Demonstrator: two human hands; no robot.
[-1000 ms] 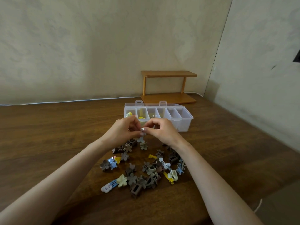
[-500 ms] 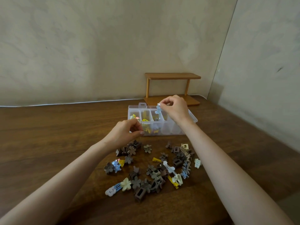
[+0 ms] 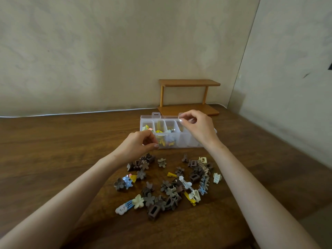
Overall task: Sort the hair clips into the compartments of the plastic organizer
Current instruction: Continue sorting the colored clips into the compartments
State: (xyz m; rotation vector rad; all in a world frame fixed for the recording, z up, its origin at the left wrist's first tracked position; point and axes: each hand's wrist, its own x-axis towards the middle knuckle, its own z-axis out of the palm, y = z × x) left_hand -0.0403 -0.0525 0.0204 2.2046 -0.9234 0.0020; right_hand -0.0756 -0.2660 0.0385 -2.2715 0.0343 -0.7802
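While right hand hovers over clear plastic compartment organizer, fingertips pinched narrow, grasp contents unclear | left hand curled at its front-left corner, perhaps steadying it | brown, cream and yellow hair clips piled unsorted on wooden table

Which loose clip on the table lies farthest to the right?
The pale claw clip, lying alone just right of the pile; every other loose clip sits left of it, most of them brown and clustered.
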